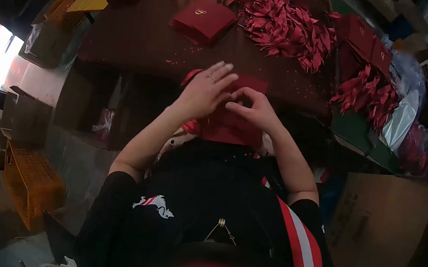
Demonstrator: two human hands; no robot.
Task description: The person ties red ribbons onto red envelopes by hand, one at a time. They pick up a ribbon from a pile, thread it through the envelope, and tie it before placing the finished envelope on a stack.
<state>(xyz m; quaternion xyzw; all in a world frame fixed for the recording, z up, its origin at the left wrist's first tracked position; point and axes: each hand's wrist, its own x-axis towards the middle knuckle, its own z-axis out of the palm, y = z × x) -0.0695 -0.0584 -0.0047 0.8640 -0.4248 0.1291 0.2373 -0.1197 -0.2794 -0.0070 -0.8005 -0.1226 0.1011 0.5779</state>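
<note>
A dark red flat piece (228, 131), like a card or pouch, lies at the table's front edge close to my body, under both hands. My left hand (203, 90) is over its left side, fingers stretched out, with a ring on one finger. My right hand (256, 110) is over its right side, thumb and forefinger curved and apart at the tips. The fingers of both hands nearly meet over the red piece. Bits of brighter red material (189, 126) show beside it, partly hidden by my left hand and wrist.
On the brown cloth-covered table (129, 41) are a stack of red pouches (204, 21), a heap of red ribbons (287, 27) and small red scraps. More red pouches (356, 36) and ribbons (365, 94) are at the right. Cardboard boxes (380, 225) and an orange crate (31, 185) flank me.
</note>
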